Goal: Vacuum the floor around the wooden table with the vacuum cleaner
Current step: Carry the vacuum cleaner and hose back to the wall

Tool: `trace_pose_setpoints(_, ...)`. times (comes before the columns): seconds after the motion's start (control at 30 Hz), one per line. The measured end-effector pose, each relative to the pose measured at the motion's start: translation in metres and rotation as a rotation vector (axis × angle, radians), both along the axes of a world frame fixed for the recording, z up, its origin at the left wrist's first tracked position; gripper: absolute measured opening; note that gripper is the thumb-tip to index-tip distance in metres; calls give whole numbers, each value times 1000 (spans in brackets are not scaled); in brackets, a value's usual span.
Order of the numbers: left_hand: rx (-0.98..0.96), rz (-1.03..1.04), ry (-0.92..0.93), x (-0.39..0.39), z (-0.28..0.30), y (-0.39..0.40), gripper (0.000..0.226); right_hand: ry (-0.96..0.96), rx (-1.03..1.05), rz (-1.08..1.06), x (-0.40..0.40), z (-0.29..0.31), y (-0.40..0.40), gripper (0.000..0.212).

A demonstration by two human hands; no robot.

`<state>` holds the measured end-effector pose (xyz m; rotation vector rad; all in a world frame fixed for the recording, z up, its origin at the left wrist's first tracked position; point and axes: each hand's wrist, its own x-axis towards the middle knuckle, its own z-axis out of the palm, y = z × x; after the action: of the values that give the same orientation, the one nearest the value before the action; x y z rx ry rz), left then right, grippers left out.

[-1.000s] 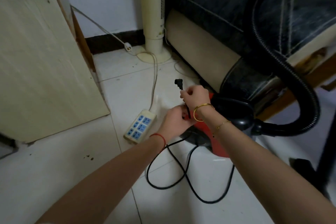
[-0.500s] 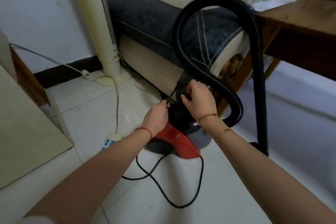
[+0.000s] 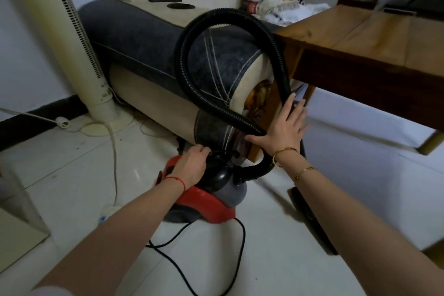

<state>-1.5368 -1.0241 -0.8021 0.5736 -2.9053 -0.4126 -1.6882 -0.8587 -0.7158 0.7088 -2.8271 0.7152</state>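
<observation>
left hand (image 3: 192, 166) grip curled on vacuum cleaner (image 3: 211, 197) top, centre frame, steadying it | right hand (image 3: 284, 125) grip wide, reaching for hose (image 3: 192, 31) | table (image 3: 360, 38) upper right

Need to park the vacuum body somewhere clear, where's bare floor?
Bare floor lies right of the vacuum cleaner, in front of the wooden table. Crowded: black cord loops in front; power strip and fan base to its left.
</observation>
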Motion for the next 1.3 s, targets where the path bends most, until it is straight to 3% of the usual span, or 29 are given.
trace_pose_setpoints(0.1, -45, -28, -7, -6, -2, 0, 39, -133, -20, 10, -10, -3, 0, 155)
trace_pose_setpoints(0.23, -16, -23, -20, -10, -2, -4, 35, -176, -42, 16, -19, -9, -5, 153)
trace_pose_setpoints(0.47, 90, -97, -32, -12, -6, -15, 44, -45, -30, -74, -39, -16, -5, 137)
trace_pose_setpoints(0.53, 112, -92, -49, -15, -9, -18, 41, 15, -17, -79, -45, -17, -3, 124)
trace_pose_setpoints(0.63, 160, -73, -70, -20, -13, -21, 38, 8, -125, -46, -52, -21, -2, 100)
trace_pose_setpoints(0.77, 216, -41, -88, -24, -19, -21, 39, -213, -385, 61, -52, -29, -4, 89)
trace_pose_setpoints(0.9, 96, -46, -104, -26, -27, -22, 45, -198, -432, 68, -45, -39, -10, 84)
trace_pose_setpoints(1.07, 5, -22, -131, -32, -30, -28, 31, -126, -393, 24, -44, -45, -15, 79)
trace_pose_setpoints(1.3, -3, -17, -257, -35, -19, -27, 37, -149, -381, 9, -41, -42, -19, 67)
